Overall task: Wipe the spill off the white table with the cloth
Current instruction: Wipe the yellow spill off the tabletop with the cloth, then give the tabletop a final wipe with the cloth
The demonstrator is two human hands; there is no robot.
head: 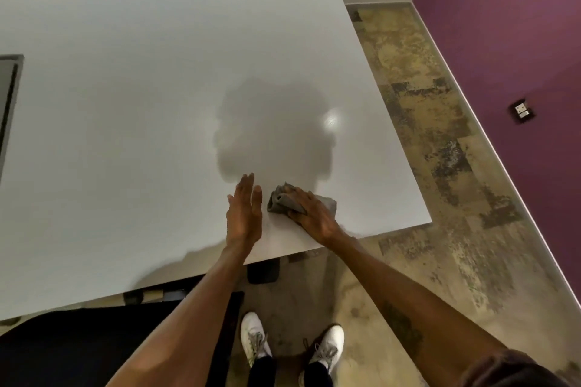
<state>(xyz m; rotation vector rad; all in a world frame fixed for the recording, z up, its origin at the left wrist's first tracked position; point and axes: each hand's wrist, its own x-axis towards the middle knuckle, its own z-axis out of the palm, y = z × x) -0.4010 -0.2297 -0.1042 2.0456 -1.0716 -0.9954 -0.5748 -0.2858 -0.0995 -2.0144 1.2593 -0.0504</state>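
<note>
A crumpled grey cloth lies on the white table near its front right corner. My right hand presses flat on top of the cloth, fingers spread over it. My left hand is just left of the cloth, held edge-on with straight fingers, holding nothing. No spill stands out on the surface; a dark shadow of a head falls on the table beyond the hands.
The table's right edge and front edge are close to the hands. A dark panel sits at the table's left side. Below are a black chair, my white shoes and mottled floor; a purple wall stands right.
</note>
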